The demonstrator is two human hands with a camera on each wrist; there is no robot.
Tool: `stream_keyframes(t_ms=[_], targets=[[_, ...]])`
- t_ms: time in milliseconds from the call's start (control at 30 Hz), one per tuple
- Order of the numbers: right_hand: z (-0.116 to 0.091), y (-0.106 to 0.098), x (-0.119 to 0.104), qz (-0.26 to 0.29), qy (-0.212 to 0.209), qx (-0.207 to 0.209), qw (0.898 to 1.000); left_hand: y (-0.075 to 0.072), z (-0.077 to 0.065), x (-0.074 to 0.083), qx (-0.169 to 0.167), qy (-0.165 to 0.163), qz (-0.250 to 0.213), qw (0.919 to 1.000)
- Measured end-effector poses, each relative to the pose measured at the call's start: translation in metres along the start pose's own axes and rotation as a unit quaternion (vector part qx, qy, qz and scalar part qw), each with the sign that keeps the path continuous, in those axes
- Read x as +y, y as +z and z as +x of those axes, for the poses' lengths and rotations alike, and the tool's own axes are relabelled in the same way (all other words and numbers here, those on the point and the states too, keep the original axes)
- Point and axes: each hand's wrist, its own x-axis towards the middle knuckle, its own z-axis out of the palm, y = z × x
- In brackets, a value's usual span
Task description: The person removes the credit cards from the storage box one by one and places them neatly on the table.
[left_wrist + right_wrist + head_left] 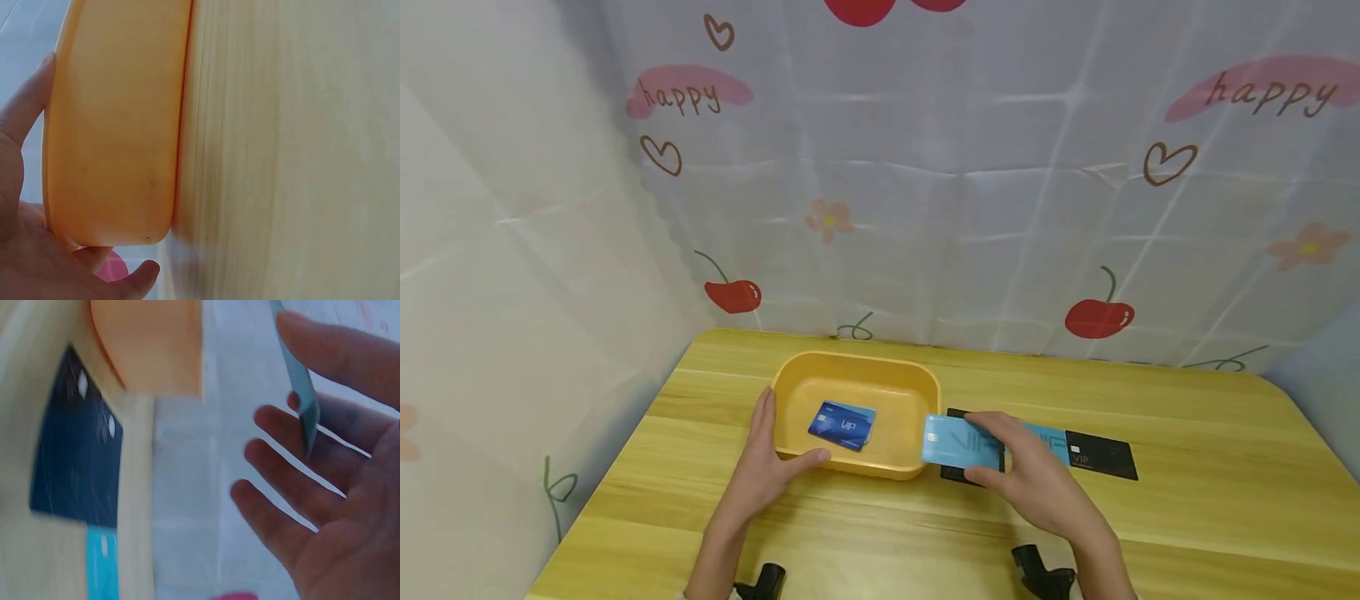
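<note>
Pinching light-blue card (958, 442) in right hand (1037, 475) above black card (962, 477), near yellow tub (880, 472) | Touching tub's left end with spread left hand (766, 458) | Seeing dark-blue card (841, 425) lying inside tub | Seeing cherry-print cloth (917, 250) behind surface (1195, 517)

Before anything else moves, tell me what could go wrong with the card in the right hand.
The light blue card sits between the right hand's thumb and fingers near one end, so it might tip or slip. In the head view its far end overlaps the yellow bin's rim, so it could catch there. Dropped in, it might knock the blue cards askew.
</note>
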Motion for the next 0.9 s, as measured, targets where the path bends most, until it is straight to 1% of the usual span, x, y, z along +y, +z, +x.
stream_keyframes(t_ms=[200, 367, 533, 733, 900], targets=[[-0.013, -0.023, 0.019, -0.023, 0.039, -0.025, 0.999, 0.001, 0.0, 0.0, -0.001, 0.0, -0.008, 1.0], [-0.018, -0.032, 0.034, -0.056, 0.047, -0.032, 0.997, 0.001, 0.0, 0.0, -0.001, -0.001, -0.009, 1.0], [-0.02, -0.037, 0.048, -0.081, 0.064, -0.038, 0.994, 0.0, -0.001, 0.0, -0.001, 0.0, -0.004, 1.0], [-0.019, -0.038, 0.06, -0.092, 0.096, -0.067, 0.989, 0.0, -0.001, 0.0, 0.0, -0.001, -0.001, 1.0], [-0.019, -0.036, 0.068, -0.098, 0.101, -0.08, 0.987, 0.001, 0.0, 0.0, 0.0, -0.002, 0.004, 1.0]])
